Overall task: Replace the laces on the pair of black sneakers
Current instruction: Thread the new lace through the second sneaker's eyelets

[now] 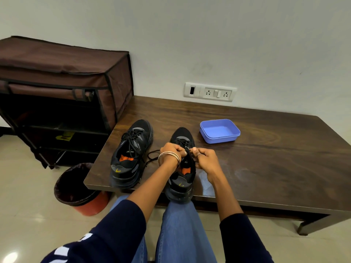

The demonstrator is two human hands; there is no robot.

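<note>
Sneakers, black, pair, on the worktop near its front left corner, long axes running front to back, toes toward the wall.

Left sneaker: knit-look upper, grey panels, orange insole, thick ridged sole; laced, with loose black lace ends trailing toward the right sneaker.

Left hand: bangles at the wrist, fingers curled, pinching the lace directly above the right sneaker's eyelets.

Right sneaker: same make, heel overhanging the front edge; lies directly under both hands, tongue area between them.

Right hand: ring on one finger, fingers curled, pinching the same lace from the opposite side. Both hands equally near; judged mid-threading or tightening at the upper eyelets.

Blue tray: smooth plastic, rounded rectangle, shallow, farther back and right of the right sneaker.
</note>
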